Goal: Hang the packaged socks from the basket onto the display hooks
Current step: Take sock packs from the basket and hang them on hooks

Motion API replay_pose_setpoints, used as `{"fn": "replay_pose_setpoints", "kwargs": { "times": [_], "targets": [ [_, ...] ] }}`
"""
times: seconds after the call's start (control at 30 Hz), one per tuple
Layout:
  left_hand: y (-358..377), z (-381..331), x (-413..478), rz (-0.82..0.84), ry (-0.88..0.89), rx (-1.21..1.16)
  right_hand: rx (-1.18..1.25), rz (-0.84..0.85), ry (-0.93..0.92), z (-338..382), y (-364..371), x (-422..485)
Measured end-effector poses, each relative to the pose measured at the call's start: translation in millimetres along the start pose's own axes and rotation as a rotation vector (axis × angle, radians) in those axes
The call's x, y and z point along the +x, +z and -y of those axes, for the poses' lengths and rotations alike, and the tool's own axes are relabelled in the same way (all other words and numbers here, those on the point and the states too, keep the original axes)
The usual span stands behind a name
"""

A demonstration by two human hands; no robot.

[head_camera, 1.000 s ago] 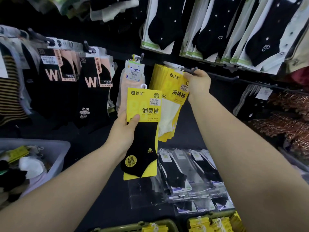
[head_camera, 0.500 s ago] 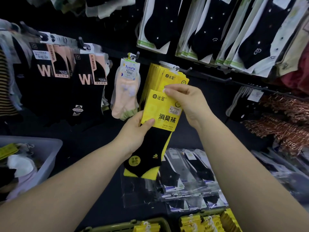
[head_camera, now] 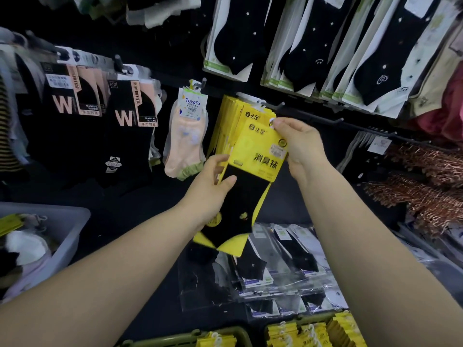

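Hanging step: right hand pinches the sock pack by its top just below the display hook, left hand grips its side; threading it onto that hook probably comes next.

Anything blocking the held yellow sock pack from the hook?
Nothing visible. Left hand and right hand hold the yellow sock pack just below the hook; its tip sticks out free past the hung packs.

Colours and patterns across the sock display.
Held sock pack: yellow card, black sock, small yellow motif. Hung packs: yellow. Neighbouring sock: peach, green cuff. Upper-row socks: black, scattered white dots. Left packs: black, pink "W". Basket: olive green. Bin: grey. Hangers: copper.
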State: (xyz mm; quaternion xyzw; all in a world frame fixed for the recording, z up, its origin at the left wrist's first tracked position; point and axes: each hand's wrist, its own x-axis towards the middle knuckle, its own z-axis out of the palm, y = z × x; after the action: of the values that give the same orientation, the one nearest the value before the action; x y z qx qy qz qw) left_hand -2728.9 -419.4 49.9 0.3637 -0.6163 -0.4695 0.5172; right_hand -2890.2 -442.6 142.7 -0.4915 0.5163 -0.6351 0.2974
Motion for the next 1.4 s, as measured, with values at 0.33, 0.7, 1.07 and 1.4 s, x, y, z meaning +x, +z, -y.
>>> {"fn": "replay_pose_setpoints", "kwargs": {
  "times": [0.33, 0.7, 1.07, 1.4],
  "targets": [
    [-22, 3, -8, -0.101, -0.083, 0.020, -0.017, -0.107, -0.024, 10, 20, 50],
    [-41, 21, -29, -0.008, -0.203, 0.050, -0.045, -0.303, -0.027, -12, 35, 56],
    [-72, 62, -80, 0.157, -0.376, 0.095, -0.106, -0.079, 0.320, -111, 37, -66],
    [-127, 141, -190, 0.292, -0.622, 0.221, -0.305, 0.398, 0.743, -228, 86, -209]
  ]
}}
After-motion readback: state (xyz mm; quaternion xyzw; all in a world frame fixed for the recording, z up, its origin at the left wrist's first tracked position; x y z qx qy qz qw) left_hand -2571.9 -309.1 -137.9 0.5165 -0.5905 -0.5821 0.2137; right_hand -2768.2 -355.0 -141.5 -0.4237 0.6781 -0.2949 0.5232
